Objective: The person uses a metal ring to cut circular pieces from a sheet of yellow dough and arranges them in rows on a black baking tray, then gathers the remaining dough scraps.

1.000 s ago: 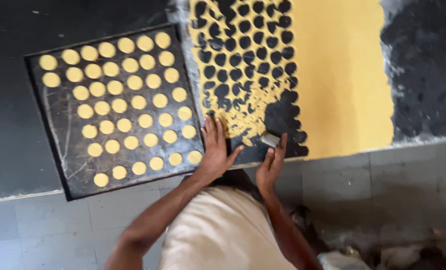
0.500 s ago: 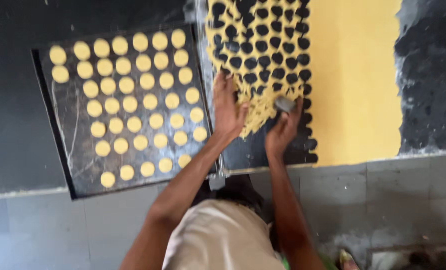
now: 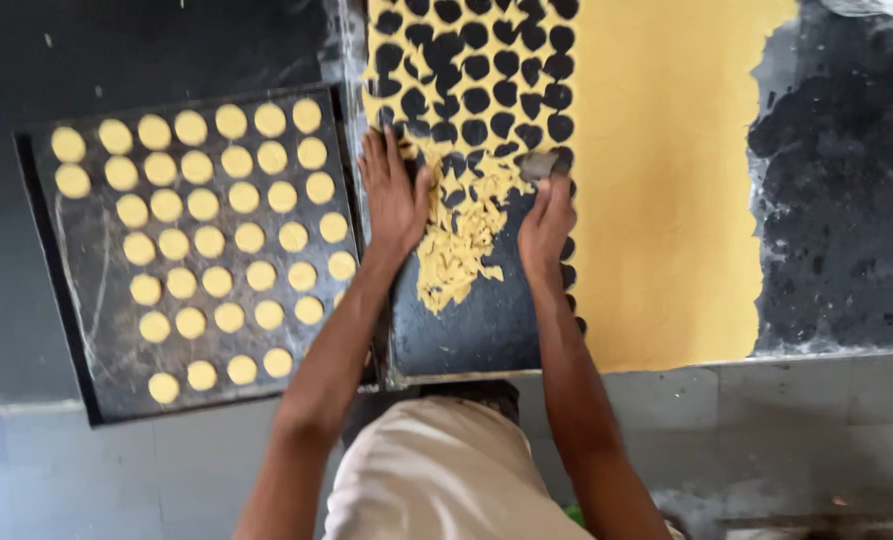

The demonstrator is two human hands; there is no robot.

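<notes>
My left hand (image 3: 394, 192) lies flat, fingers spread, on the left edge of the cut yellow dough lattice (image 3: 472, 90), pressing against the scraps. My right hand (image 3: 547, 218) grips a small metal round cutter (image 3: 539, 165) at the lattice's right side. Between both hands sits a heap of loose dough scraps (image 3: 462, 235) on the dark worktop. To the left, a black baking tray (image 3: 97, 330) carries several rows of round yellow dough discs (image 3: 222, 235).
An uncut sheet of rolled yellow dough (image 3: 667, 180) stretches to the right of the lattice. Beyond it the dark stone counter (image 3: 847, 200) is dusted with flour. The counter's front edge and grey tiles (image 3: 827, 430) lie below.
Both hands have moved up and away from the counter's front edge, pushing the dough scraps together into a heap. The view has shifted slightly to the left.
</notes>
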